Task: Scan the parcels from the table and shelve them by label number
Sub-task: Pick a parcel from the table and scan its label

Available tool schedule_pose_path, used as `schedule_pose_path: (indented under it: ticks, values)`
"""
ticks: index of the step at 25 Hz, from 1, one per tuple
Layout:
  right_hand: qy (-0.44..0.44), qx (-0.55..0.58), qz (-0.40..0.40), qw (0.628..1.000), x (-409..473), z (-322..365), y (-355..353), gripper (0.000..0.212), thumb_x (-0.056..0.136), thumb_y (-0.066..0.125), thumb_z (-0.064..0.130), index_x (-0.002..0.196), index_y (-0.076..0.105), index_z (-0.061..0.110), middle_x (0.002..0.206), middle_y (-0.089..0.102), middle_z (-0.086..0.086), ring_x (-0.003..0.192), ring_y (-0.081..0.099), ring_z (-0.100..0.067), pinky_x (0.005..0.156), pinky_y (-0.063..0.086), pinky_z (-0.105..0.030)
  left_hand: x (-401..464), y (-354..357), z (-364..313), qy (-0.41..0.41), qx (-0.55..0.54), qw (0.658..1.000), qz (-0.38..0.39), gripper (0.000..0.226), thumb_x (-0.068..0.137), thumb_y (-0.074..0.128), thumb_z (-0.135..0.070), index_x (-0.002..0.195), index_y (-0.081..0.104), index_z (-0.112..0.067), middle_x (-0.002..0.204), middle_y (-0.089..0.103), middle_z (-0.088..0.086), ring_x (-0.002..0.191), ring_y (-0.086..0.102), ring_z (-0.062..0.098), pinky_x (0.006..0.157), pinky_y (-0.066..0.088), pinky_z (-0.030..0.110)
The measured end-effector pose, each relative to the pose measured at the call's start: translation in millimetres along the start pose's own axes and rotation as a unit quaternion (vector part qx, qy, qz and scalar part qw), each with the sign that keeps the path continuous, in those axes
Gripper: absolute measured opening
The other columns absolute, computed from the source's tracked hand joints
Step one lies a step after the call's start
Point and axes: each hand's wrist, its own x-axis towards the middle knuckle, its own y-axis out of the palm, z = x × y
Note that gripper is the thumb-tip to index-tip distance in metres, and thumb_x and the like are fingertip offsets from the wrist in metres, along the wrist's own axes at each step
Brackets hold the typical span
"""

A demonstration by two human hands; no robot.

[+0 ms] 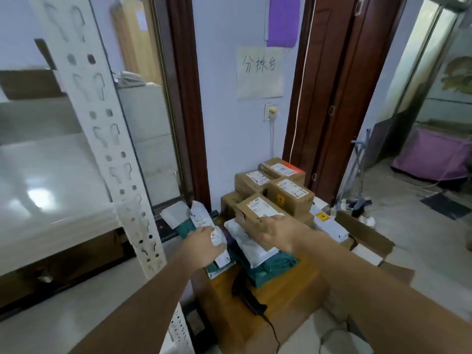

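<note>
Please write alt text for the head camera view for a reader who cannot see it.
A person's left hand grips a white mailer bag while the right hand rests on a cardboard box, among parcels piled on a wooden table. A black handheld scanner lies nearer.

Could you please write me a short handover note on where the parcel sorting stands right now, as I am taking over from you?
Left hand: grips a white soft parcel at the table's left edge.
Right hand: rests, fingers spread, on the nearest cardboard box; no clear grip.
Barcode scanner: lies unheld on the wooden table, cable trailing toward you.
On the table: several more labelled cardboard boxes stacked at the back, white mailer bags and teal bags in front.
Done: cannot tell what has been scanned; the white shelf on the left shows no parcels in view.
Left: scan each parcel and shelve it by label number.
</note>
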Motion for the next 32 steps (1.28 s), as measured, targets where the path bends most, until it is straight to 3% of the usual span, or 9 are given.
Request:
schedule_pose_path:
  ticks: [4, 9, 11, 14, 19, 22, 24, 28, 32]
  values:
    - [-0.010, 0.006, 0.003, 1.000, 50.6, -12.4, 16.1, 0.062, 0.098, 0.036, 0.058, 0.150, 0.033, 0.025, 0.136, 0.054, -0.016, 0.121, 0.051, -0.038, 0.097, 0.044, -0.047, 67.3, 29.6, 16.8, -0.064, 0.020, 0.998, -0.001, 0.085, 0.093, 0.056, -0.068, 0.158, 0.036, -0.018, 0.160, 0.042, 0.009, 0.141, 0.046, 0.034, 0.112, 0.043, 0.044]
    - [-0.049, 0.038, 0.025, 0.998, 120.2, -16.9, 48.9, 0.069, 0.101, 0.035, 0.053, 0.159, 0.004, 0.036, 0.150, 0.044, -0.015, 0.130, 0.046, -0.037, 0.097, 0.039, -0.046, 148.0, 93.3, 40.0, -0.200, -0.067, 0.977, 0.014, 0.115, 0.081, 0.063, -0.080, 0.163, 0.022, -0.012, 0.166, 0.028, 0.013, 0.147, 0.039, 0.037, 0.113, 0.044, 0.046]
    - [-0.056, 0.042, 0.041, 0.997, 137.8, -15.5, 58.0, 0.066, 0.101, 0.039, 0.050, 0.159, 0.018, 0.025, 0.153, 0.040, -0.015, 0.135, 0.040, -0.034, 0.107, 0.036, -0.045, 167.3, 118.0, 46.3, -0.299, -0.147, 0.943, 0.008, 0.125, 0.077, 0.070, -0.079, 0.163, 0.014, -0.008, 0.167, 0.024, 0.015, 0.146, 0.040, 0.038, 0.111, 0.044, 0.047]
    - [-0.075, 0.024, 0.039, 0.996, 162.7, -19.7, 68.9, 0.060, 0.101, 0.040, 0.048, 0.153, 0.032, 0.019, 0.155, 0.038, -0.013, 0.141, 0.033, -0.031, 0.114, 0.032, -0.042, 189.3, 148.3, 52.2, -0.380, -0.239, 0.894, 0.003, 0.115, 0.081, 0.076, -0.066, 0.157, 0.015, -0.006, 0.159, 0.032, 0.017, 0.139, 0.046, 0.040, 0.105, 0.046, 0.047]
    - [-0.143, 0.010, -0.007, 0.990, 184.2, -12.6, 79.0, 0.058, 0.103, 0.039, 0.042, 0.155, 0.029, 0.018, 0.160, 0.035, -0.010, 0.153, 0.016, -0.026, 0.121, 0.020, -0.040, 198.5, 173.0, 64.1, -0.381, -0.264, 0.886, -0.016, 0.087, 0.089, 0.072, -0.041, 0.150, 0.023, -0.004, 0.145, 0.044, 0.019, 0.125, 0.055, 0.041, 0.093, 0.054, 0.047]
    - [-0.183, 0.017, 0.006, 0.983, 190.9, -5.7, 95.5, 0.054, 0.102, 0.041, 0.038, 0.152, 0.035, 0.017, 0.153, 0.043, -0.010, 0.147, 0.028, -0.027, 0.117, 0.030, -0.040, 197.5, 170.4, 59.0, -0.380, -0.266, 0.885, -0.027, 0.064, 0.095, 0.066, -0.035, 0.141, 0.034, -0.003, 0.132, 0.057, 0.019, 0.108, 0.063, 0.038, 0.077, 0.052, 0.041]
    - [-0.208, 0.020, 0.020, 0.978, 188.4, -0.8, 118.0, 0.048, 0.100, 0.045, 0.037, 0.144, 0.044, 0.017, 0.140, 0.053, -0.007, 0.133, 0.042, -0.025, 0.105, 0.042, -0.040, 194.7, 170.1, 55.8, -0.373, -0.277, 0.885, -0.030, 0.066, 0.099, 0.065, -0.038, 0.145, 0.035, -0.002, 0.132, 0.061, 0.020, 0.110, 0.066, 0.039, 0.078, 0.054, 0.042]
    - [-0.201, 0.046, 0.126, 0.970, 179.1, 7.9, 175.3, 0.053, 0.099, 0.046, 0.036, 0.148, 0.037, 0.016, 0.132, 0.052, -0.009, 0.119, 0.055, -0.028, 0.094, 0.051, -0.041, 194.2, 175.3, 59.9, -0.351, -0.346, 0.868, -0.062, 0.072, 0.103, 0.064, -0.031, 0.155, 0.028, 0.003, 0.149, 0.052, 0.024, 0.128, 0.058, 0.042, 0.094, 0.054, 0.044]
    - [-0.154, 0.028, 0.227, 0.961, 162.8, 8.7, 231.3, 0.052, 0.102, 0.046, 0.034, 0.145, 0.036, 0.006, 0.138, 0.049, -0.020, 0.121, 0.053, -0.034, 0.098, 0.049, -0.045, 187.4, 176.9, 64.6, -0.373, -0.440, 0.813, -0.082, 0.055, 0.106, 0.059, -0.016, 0.147, 0.027, 0.003, 0.140, 0.048, 0.023, 0.111, 0.055, 0.035, 0.087, 0.051, 0.041]
